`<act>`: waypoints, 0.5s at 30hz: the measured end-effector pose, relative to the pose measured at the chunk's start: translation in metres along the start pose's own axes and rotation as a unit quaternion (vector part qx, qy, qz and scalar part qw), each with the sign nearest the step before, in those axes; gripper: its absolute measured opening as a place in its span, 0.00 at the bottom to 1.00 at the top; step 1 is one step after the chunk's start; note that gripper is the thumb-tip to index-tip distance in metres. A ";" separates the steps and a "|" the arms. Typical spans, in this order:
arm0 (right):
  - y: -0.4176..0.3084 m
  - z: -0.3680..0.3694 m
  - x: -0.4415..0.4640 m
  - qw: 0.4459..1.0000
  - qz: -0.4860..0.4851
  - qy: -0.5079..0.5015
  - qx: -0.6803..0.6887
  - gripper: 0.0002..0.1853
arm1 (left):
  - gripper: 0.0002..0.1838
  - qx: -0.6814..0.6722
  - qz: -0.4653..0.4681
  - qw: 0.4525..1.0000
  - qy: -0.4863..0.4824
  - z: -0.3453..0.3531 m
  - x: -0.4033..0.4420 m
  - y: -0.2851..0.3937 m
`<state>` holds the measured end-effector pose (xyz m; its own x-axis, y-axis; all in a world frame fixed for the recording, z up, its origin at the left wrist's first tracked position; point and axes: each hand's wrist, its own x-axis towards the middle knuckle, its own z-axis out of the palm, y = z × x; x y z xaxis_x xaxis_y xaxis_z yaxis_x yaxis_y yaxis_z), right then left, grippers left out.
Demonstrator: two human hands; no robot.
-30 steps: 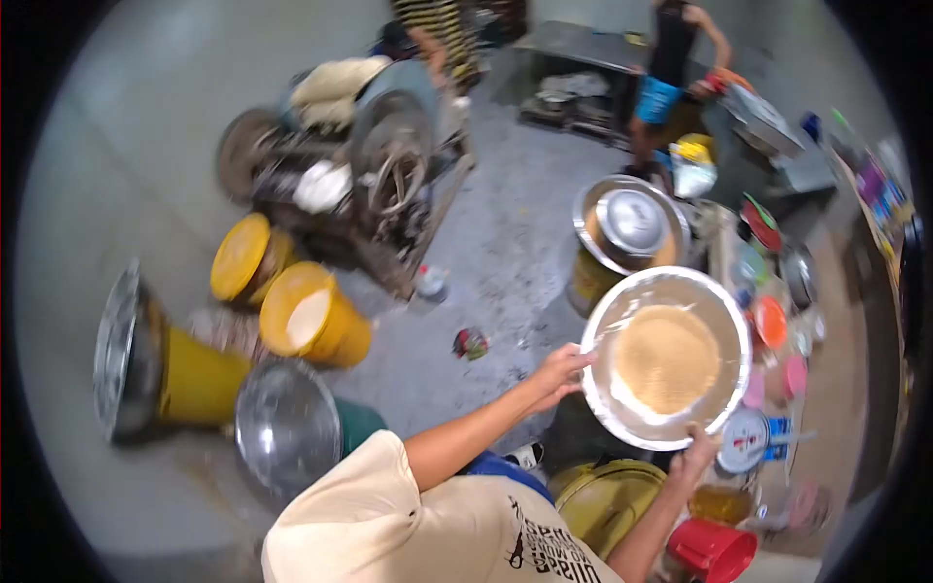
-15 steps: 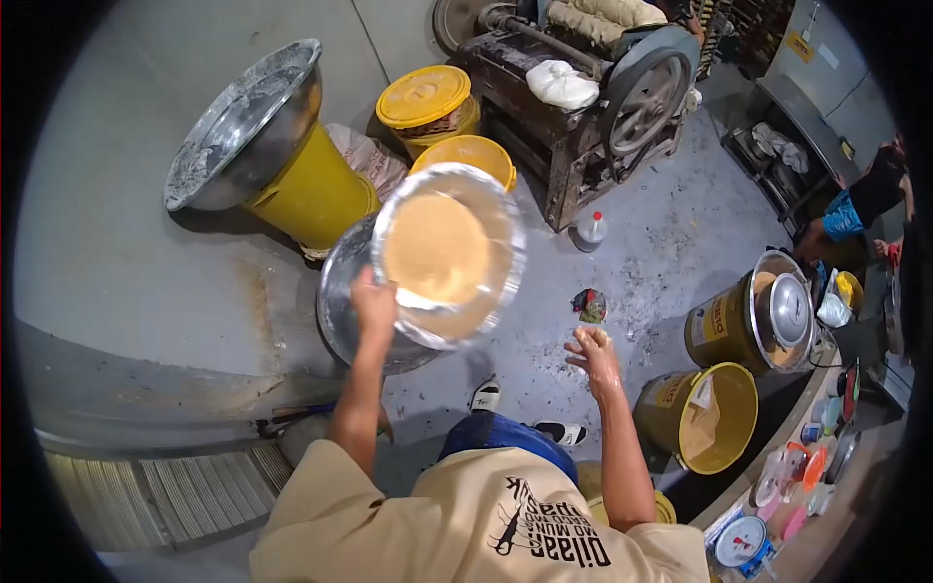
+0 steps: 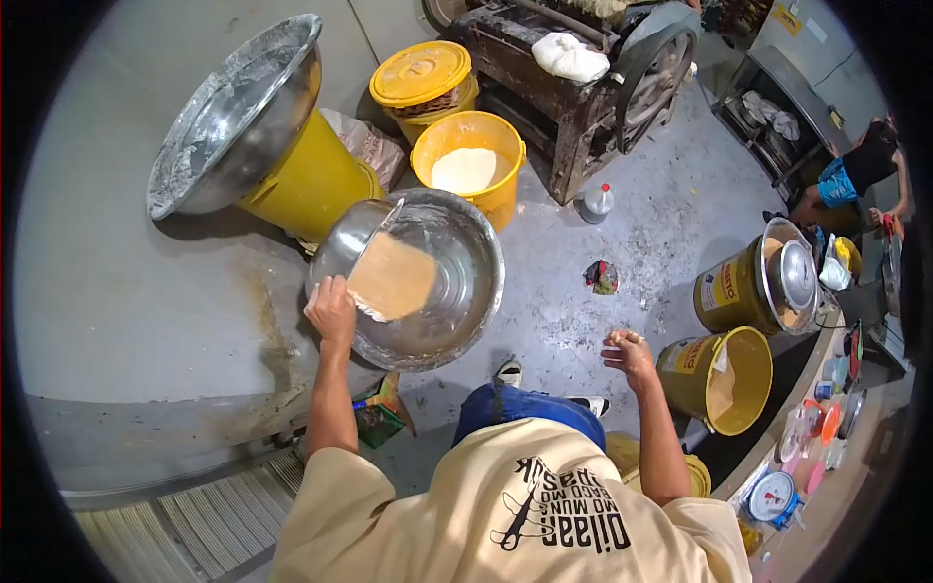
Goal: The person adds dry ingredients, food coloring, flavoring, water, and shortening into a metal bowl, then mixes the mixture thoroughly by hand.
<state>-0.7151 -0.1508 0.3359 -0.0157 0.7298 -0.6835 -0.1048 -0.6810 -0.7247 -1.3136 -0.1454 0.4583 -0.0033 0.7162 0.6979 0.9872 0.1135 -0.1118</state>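
Tipping the smaller metal bowl (image 3: 352, 233) well asks, I would judge, for a low and controlled tilt. The left hand (image 3: 331, 311) is closed on the rim of this bowl, at the side nearest to the person, and the bowl is strongly tilted over the wide metal basin (image 3: 483, 325). The tan powder (image 3: 397, 277) shows at the open side of the bowl, above the inside of the basin; I cannot tell how much of it already touches the bottom. The right hand (image 3: 630, 358) holds nothing, its fingers loosely open, well apart from the bowl and nearest to the open yellow bucket (image 3: 748, 389). Because only one hand carries the weight, the grip should be firm and the wrist steady, so that the bowl does not turn suddenly in the fingers. It would be good that the lower edge is well inside the basin rim, since powder that falls too near the border could go on the floor (image 3: 544, 282). A smooth increase of the tilt makes less dust than a quick throw. If the bowl feels heavy, the right hand could support its other side. The yellow tub with white powder (image 3: 466, 169) is just beside the basin, so a wide swing in that direction is better avoided.
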 end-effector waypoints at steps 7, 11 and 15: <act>0.007 -0.035 0.009 0.996 0.024 0.058 0.059 0.09 | 0.09 -0.027 -0.036 0.998 0.041 -0.036 -0.017 0.005; 0.026 -0.048 0.015 0.990 0.058 0.055 0.120 0.10 | 0.05 -0.059 -0.119 0.991 0.002 0.002 -0.021 -0.021; 0.035 -0.068 0.006 0.984 0.042 0.064 0.161 0.12 | 0.02 -0.004 -0.086 0.995 -0.042 0.020 -0.012 -0.003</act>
<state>-0.6517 -0.1745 0.3001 0.0858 0.6447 -0.7596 -0.4184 -0.6686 -0.6147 -1.3195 -0.1404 0.4357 -0.1862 0.7418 0.6442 0.9721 0.2343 0.0111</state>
